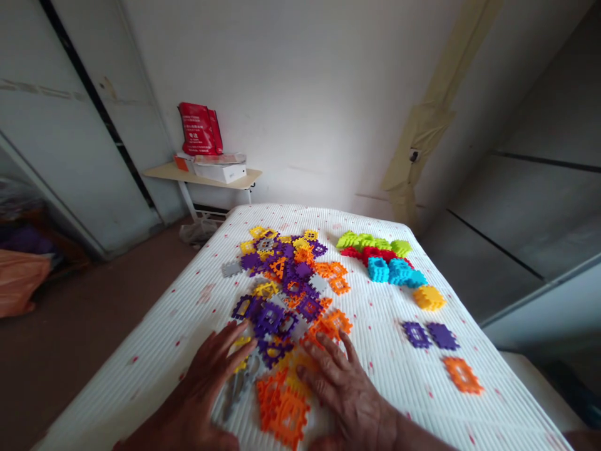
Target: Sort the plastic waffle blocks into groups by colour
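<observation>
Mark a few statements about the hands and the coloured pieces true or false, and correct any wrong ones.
1. The green pieces lie farther from the person than the blue pieces. True.
2. The left hand is nearest the blue pieces. False: it is at the near left edge of the mixed pile.
3. The right hand has its fingers spread at the near end of the mixed pile. True.
4. Three green pieces lie nearer than the yellow stack on the right. False: two purple pieces and one orange piece do.
</observation>
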Tool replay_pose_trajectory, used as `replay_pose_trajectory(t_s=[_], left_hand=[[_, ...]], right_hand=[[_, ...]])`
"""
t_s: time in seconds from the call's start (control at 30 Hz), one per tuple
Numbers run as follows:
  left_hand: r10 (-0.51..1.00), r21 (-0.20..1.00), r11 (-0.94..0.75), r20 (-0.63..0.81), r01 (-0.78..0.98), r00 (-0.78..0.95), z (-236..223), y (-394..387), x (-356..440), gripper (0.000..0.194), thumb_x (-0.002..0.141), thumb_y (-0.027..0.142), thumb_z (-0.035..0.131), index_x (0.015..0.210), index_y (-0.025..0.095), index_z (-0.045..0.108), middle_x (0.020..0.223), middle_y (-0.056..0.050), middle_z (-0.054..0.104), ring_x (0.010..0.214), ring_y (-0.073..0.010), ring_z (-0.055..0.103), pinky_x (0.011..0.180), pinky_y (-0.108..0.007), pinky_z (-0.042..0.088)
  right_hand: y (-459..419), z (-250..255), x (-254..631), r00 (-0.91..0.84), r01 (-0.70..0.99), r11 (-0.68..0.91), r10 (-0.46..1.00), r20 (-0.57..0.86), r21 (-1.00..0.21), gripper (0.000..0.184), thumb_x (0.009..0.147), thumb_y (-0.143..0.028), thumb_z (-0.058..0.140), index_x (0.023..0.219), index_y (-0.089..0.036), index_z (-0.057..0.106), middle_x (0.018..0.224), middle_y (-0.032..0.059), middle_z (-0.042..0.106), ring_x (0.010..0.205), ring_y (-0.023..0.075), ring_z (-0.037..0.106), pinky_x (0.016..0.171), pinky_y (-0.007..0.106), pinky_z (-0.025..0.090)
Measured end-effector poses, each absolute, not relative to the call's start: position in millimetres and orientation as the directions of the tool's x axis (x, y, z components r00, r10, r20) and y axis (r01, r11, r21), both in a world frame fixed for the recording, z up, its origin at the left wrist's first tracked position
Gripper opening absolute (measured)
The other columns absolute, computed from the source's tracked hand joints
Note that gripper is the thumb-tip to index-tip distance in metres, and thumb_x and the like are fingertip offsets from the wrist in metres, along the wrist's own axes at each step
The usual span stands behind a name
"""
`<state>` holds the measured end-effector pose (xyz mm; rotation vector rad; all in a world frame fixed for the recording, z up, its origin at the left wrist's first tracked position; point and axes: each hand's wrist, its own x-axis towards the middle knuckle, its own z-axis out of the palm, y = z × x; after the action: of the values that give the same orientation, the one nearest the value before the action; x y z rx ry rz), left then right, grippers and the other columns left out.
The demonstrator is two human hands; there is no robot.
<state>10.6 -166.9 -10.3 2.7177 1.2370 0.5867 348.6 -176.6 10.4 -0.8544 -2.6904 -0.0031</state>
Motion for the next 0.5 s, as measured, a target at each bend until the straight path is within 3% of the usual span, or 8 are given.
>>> replay_pose_trajectory(t_s=[0.1, 0.2, 0.3, 0.4, 0.5], left_hand=[[0.742, 0.148, -0.657, 0.301, 0.739, 0.599, -14, -169, 20, 0.112, 0.059, 0.074, 0.06, 0.149, 0.027, 0.014, 0.158, -0.013, 0.013, 0.138, -0.0401, 0.024, 0.109, -0.059, 0.022], [0.779, 0.154, -0.597, 0.348, 0.787, 0.522, -16, -159, 31, 0.094, 0.071, 0.06, 0.059, 0.148, 0.029, 0.016, 0.158, -0.011, 0.016, 0.138, -0.0361, 0.026, 0.109, -0.052, 0.028], [0.799, 0.237, -0.561, 0.406, 0.793, 0.443, -17, -145, 38, 0.081, 0.078, 0.048, 0.058, 0.147, 0.033, 0.02, 0.155, -0.008, 0.027, 0.136, -0.0315, 0.033, 0.107, -0.044, 0.035], [0.821, 0.357, -0.532, 0.44, 0.768, 0.364, -19, -132, 40, 0.075, 0.08, 0.043, 0.057, 0.146, 0.036, 0.022, 0.149, -0.007, 0.036, 0.133, -0.0297, 0.038, 0.106, -0.044, 0.038], [0.829, 0.462, -0.521, 0.474, 0.718, 0.297, -15, -125, 38, 0.068, 0.081, 0.04, 0.054, 0.144, 0.037, 0.027, 0.146, -0.005, 0.041, 0.133, -0.0288, 0.039, 0.108, -0.045, 0.034]], right_hand=[[-168, 14, 326, -0.766, 0.562, 0.824, 0.552, 0.33, -0.071, 0.086, 0.079, -0.071, 0.046, 0.146, -0.021, 0.028, 0.152, 0.0125, 0.026, 0.139, 0.0368, 0.016, 0.108, 0.062, -0.008], [-154, 13, 306, -0.731, 0.583, 0.809, 0.566, 0.381, -0.083, 0.075, 0.083, -0.065, 0.047, 0.142, -0.021, 0.036, 0.15, 0.0112, 0.032, 0.138, 0.0353, 0.021, 0.11, 0.061, -0.006], [-139, 11, 292, -0.656, 0.634, 0.761, 0.624, 0.426, -0.139, 0.061, 0.088, -0.055, 0.048, 0.139, -0.023, 0.04, 0.146, 0.0103, 0.039, 0.135, 0.0318, 0.028, 0.111, 0.061, 0.001], [-127, 18, 284, -0.597, 0.664, 0.721, 0.67, 0.442, -0.197, 0.052, 0.089, -0.048, 0.049, 0.135, -0.023, 0.045, 0.142, 0.0108, 0.044, 0.131, 0.0303, 0.035, 0.109, 0.061, 0.012], [-114, 33, 284, -0.524, 0.686, 0.671, 0.724, 0.449, -0.282, 0.044, 0.089, -0.046, 0.05, 0.127, -0.022, 0.052, 0.137, 0.0104, 0.05, 0.123, 0.0278, 0.043, 0.105, 0.053, 0.028]])
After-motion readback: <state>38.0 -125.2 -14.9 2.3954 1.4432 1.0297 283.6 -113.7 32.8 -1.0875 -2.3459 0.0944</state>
